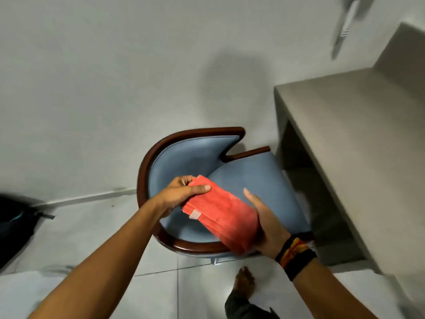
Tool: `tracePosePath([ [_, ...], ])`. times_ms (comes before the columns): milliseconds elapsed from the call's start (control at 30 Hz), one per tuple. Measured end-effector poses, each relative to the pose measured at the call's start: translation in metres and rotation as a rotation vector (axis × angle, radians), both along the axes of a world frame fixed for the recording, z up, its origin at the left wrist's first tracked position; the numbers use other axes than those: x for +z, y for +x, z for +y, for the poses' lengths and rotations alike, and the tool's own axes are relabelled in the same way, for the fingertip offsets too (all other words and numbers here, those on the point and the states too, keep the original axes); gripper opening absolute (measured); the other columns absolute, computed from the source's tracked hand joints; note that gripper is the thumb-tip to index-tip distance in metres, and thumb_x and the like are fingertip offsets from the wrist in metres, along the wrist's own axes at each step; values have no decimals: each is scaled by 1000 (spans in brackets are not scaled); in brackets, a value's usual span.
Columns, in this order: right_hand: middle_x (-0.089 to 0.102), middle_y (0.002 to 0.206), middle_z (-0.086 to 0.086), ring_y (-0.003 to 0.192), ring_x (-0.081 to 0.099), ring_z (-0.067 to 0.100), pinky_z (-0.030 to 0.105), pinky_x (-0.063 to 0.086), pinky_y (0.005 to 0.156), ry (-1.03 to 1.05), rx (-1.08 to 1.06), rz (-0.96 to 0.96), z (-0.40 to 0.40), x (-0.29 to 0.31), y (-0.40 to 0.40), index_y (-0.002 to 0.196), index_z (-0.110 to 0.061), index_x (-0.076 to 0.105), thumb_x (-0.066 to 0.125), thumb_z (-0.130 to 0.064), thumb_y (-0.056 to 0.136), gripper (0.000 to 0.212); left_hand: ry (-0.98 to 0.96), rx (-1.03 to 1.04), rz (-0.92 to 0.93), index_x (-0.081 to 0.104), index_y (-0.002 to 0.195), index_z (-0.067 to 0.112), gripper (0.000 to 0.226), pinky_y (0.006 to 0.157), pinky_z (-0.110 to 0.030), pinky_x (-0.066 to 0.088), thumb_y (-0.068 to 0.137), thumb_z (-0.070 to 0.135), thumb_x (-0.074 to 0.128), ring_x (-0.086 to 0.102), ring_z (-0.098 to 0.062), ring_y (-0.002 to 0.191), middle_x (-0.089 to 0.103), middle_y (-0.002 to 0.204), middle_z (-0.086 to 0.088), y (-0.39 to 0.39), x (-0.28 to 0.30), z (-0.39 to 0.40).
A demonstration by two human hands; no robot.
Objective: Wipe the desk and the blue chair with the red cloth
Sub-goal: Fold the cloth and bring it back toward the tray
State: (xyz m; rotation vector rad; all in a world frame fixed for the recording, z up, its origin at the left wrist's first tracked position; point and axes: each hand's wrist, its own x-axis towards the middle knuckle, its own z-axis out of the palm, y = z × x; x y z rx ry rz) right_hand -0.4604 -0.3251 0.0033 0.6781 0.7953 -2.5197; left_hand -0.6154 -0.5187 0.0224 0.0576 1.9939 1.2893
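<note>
A folded red cloth [222, 212] is held in both hands above the blue chair [248, 178]. My left hand [181, 192] pinches the cloth's far upper corner between thumb and fingers. My right hand [266, 223] cups its right side and lower end from underneath. The chair has blue upholstery and a curved dark wooden frame, and its seat faces the grey desk [354, 143] on the right. The seat's front part sits under the desk's edge. A small white label shows on the cloth's left edge.
A white wall fills the upper left. A dark bag [13, 224] lies on the tiled floor at the left edge. My foot [245, 284] stands on the pale tiles just below the chair. A blurred grey object [345, 31] hangs at the top right.
</note>
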Motion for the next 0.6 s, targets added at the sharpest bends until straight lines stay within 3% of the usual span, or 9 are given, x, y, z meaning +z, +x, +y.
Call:
tracePosePath([
  [67, 72, 131, 18, 113, 75, 25, 40, 62, 96, 314, -114, 1, 15, 19, 44, 135, -8, 68, 60, -38, 101, 46, 62, -9, 52, 72, 120, -3, 44, 91, -42, 58, 87, 22, 85, 71, -28, 95, 79, 114, -23, 34, 14, 23],
  [167, 78, 116, 19, 105, 76, 29, 46, 61, 97, 691, -286, -37, 37, 34, 102, 124, -4, 72, 74, -16, 91, 35, 155, -27, 94, 70, 125, -3, 43, 80, -32, 59, 90, 18, 81, 71, -24, 90, 77, 108, -18, 80, 30, 64],
  [300, 73, 116, 27, 99, 69, 32, 47, 57, 99, 749, -516, -73, 79, 62, 175, 123, 7, 70, 66, 6, 90, 33, 233, -55, 169, 71, 128, 2, 39, 76, -35, 58, 92, 14, 79, 69, -26, 87, 73, 105, -14, 146, 57, 125],
  [400, 71, 102, 21, 79, 68, 28, 30, 61, 72, 761, -629, -129, 110, 80, 229, 118, 9, 70, 64, 5, 90, 28, 260, -68, 228, 71, 128, 3, 36, 53, -20, 56, 93, 7, 76, 67, -15, 71, 72, 102, -12, 194, 73, 169],
  [467, 67, 92, 17, 68, 61, 21, 23, 57, 59, 775, -692, -139, 133, 92, 268, 113, 4, 71, 61, 5, 91, 25, 274, -88, 251, 69, 130, 1, 36, 46, -16, 54, 94, 2, 74, 65, -10, 64, 71, 101, -12, 229, 79, 204],
  [600, 54, 89, 14, 78, 50, 25, 35, 44, 69, 853, -787, -183, 180, 103, 351, 96, -7, 66, 60, 2, 88, 14, 300, -180, 252, 66, 134, -3, 37, 52, -19, 56, 97, -2, 68, 68, -12, 66, 71, 100, -12, 304, 73, 272],
])
